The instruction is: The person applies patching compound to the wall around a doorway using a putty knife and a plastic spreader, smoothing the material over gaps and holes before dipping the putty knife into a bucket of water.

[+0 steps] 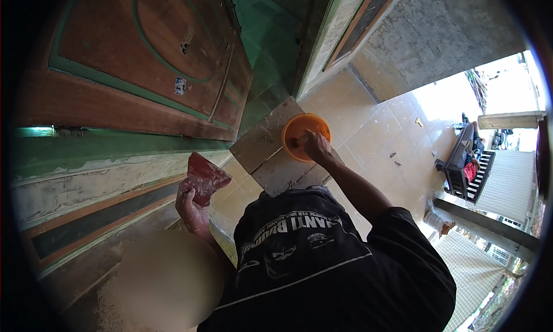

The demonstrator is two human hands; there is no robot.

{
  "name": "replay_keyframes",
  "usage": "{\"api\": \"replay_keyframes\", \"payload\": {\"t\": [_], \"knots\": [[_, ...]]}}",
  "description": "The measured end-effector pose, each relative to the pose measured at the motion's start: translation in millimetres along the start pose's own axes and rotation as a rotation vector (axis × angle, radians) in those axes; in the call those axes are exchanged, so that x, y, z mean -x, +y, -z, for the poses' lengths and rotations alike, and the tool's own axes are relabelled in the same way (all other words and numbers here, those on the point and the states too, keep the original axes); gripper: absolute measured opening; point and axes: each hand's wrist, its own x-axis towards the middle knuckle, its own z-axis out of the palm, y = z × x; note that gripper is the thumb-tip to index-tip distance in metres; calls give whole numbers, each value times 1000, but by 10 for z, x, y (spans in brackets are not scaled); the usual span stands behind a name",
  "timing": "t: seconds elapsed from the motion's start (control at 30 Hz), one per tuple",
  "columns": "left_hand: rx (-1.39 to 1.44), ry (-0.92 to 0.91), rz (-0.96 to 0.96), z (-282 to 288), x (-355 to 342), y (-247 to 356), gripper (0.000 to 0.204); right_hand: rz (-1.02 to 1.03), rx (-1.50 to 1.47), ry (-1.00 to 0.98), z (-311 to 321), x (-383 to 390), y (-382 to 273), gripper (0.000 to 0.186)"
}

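My left hand (194, 210) is closed on the lower edge of a dark red flat piece (204, 177) with angular edges and pale smears. It holds the piece up beside the wall at the left. An orange bucket (292, 124) stands on a worn wooden board (262, 145) in front of me. Over the bucket's right side, my right hand (317, 146) reaches in with its fingers closed. A small dark shape shows beside the fingers, but what they grip is hidden.
A brown door (155, 55) with green trim stands at the left. Pale floor tiles (374, 133) carry small scraps and a yellow object (419, 122). Farther right is a dark slatted bench (466, 162) with things on it. A blurred patch covers the lower left.
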Motion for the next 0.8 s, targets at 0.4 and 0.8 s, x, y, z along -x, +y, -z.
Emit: {"api": "replay_keyframes", "payload": {"t": [0.4,0.8], "knots": [[-1,-93,-5,-7,-325,42,30,134,162,-123,30,174,-35,15],[-1,-86,19,-99,-602,-1,26,-66,217,81,350,73,-8,19]]}}
